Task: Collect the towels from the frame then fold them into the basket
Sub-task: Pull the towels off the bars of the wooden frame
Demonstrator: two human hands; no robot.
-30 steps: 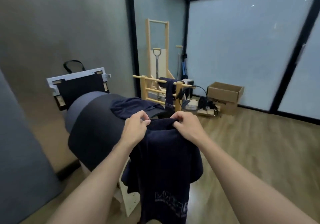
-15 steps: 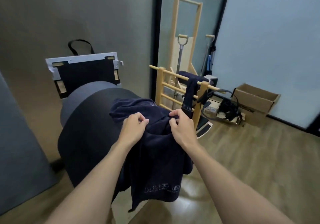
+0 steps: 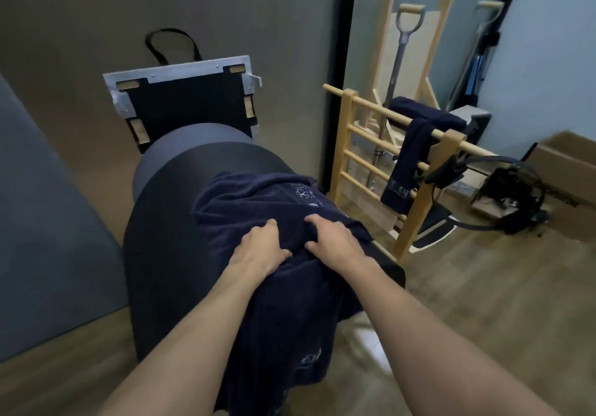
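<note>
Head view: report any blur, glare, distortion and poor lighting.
Head view: dim room light, so the navy towel in the left hand and right hand shows little fold detail; head view: cardboard box at the right edge smeared by blur; head view: wide-angle lens slants the black wall post; head view: pale sheen on the wood floor beside the towel.

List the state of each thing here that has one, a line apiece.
Draped towel: unfolded, bunched over the dark rounded pad, one end hanging down.
Left hand: on that cloth, fingers curled into it.
Right hand: likewise, beside the left.
Wooden frame: upright on the floor.
Hung towel: draped over its top rail.
</note>
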